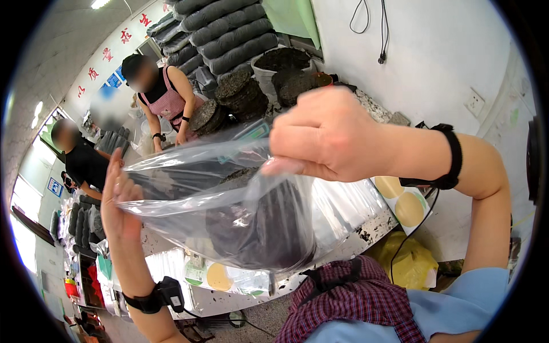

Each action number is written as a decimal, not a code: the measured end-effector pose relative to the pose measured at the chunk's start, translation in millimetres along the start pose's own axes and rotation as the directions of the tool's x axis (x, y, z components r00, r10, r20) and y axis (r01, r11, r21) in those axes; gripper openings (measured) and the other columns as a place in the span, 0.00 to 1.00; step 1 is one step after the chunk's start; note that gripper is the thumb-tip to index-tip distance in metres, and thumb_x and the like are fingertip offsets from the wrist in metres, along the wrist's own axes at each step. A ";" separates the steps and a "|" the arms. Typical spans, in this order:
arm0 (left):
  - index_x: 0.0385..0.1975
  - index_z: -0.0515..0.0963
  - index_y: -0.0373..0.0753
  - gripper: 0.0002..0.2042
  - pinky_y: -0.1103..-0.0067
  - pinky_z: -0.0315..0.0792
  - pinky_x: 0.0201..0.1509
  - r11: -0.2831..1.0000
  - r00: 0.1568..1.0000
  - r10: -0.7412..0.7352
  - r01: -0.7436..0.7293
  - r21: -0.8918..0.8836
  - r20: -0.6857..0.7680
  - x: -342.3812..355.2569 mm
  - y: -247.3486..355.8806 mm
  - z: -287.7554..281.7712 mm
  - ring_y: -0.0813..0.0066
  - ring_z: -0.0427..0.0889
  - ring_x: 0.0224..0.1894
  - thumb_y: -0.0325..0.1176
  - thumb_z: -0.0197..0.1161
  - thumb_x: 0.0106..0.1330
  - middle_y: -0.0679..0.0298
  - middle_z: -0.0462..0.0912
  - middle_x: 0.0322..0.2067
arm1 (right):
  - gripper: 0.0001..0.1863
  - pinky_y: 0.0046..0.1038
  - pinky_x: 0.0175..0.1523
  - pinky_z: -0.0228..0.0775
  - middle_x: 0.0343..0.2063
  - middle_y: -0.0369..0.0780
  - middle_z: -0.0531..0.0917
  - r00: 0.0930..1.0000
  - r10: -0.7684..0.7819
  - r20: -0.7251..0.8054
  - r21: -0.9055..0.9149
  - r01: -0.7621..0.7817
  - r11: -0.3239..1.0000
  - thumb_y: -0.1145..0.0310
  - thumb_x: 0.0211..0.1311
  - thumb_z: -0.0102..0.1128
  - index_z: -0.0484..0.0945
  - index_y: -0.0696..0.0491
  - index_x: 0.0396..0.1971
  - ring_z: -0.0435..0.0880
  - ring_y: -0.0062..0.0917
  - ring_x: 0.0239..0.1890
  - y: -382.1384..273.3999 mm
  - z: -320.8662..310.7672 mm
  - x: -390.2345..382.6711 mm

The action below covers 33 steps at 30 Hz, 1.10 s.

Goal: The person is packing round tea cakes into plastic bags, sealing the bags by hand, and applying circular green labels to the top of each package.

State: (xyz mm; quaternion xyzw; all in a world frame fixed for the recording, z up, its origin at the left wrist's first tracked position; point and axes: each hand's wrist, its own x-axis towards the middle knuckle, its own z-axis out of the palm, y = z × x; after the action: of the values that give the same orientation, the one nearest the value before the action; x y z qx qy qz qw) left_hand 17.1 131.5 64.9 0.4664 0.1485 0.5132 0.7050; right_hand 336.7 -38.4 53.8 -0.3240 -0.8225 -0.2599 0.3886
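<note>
A large clear plastic bag (171, 220) is stretched wide between my two hands over the table. My left hand (121, 200) holds its left edge, with the index finger pointing up and the other fingers bent at the film. At the opposite edge my right hand (326, 134) is closed in a fist round the gathered plastic, slightly blurred. Through the film shows a dark round mass (251, 223) with a rough, flaky top; it looks to be in the bag's lower part. Its exact outline is veiled by glare.
Flat clear bags (349, 203) and printed sheets with round tan shapes (409, 208) lie on the speckled table. Stacks of dark round cakes (243, 97) and an open white sack (280, 60) stand beyond. A co-worker in a pink apron (166, 100) and another in black (86, 163) are at the left.
</note>
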 end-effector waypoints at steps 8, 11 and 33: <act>0.58 0.66 0.33 0.17 0.89 0.49 0.16 0.897 0.960 0.224 -0.137 0.419 -0.166 -13.6 35.6 -17.3 0.92 0.51 0.12 0.28 0.48 0.71 0.78 0.54 0.13 | 0.19 0.35 0.20 0.64 0.12 0.37 0.74 0.983 -0.157 -0.094 0.170 0.171 0.971 0.52 0.60 0.53 0.71 0.52 0.18 0.76 0.33 0.14 -34.0 12.2 49.2; 0.58 0.67 0.34 0.18 0.93 0.56 0.21 0.780 0.999 0.040 -0.037 0.624 0.008 -12.6 27.1 -26.6 0.91 0.61 0.17 0.30 0.50 0.70 0.76 0.61 0.14 | 0.19 0.35 0.20 0.64 0.11 0.37 0.75 0.979 -0.146 0.142 0.157 0.124 0.980 0.52 0.58 0.55 0.74 0.50 0.14 0.77 0.34 0.16 -32.6 36.0 41.0; 0.39 0.80 0.34 0.13 0.74 0.71 0.38 -0.025 0.655 -0.752 -0.136 0.990 0.071 -68.5 -168.4 56.5 0.70 0.77 0.30 0.35 0.66 0.58 0.56 0.81 0.31 | 0.17 0.33 0.27 0.70 0.15 0.35 0.77 0.993 0.032 -0.112 0.389 0.014 0.921 0.54 0.52 0.59 0.72 0.50 0.14 0.80 0.33 0.22 -43.2 61.0 42.7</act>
State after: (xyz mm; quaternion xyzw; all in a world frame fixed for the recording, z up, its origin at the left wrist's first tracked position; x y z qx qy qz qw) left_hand 125.1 37.4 -60.5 0.8921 0.3190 -0.1155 0.2985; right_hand 255.3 -11.1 46.3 -0.2284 -0.8323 -0.1079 0.4935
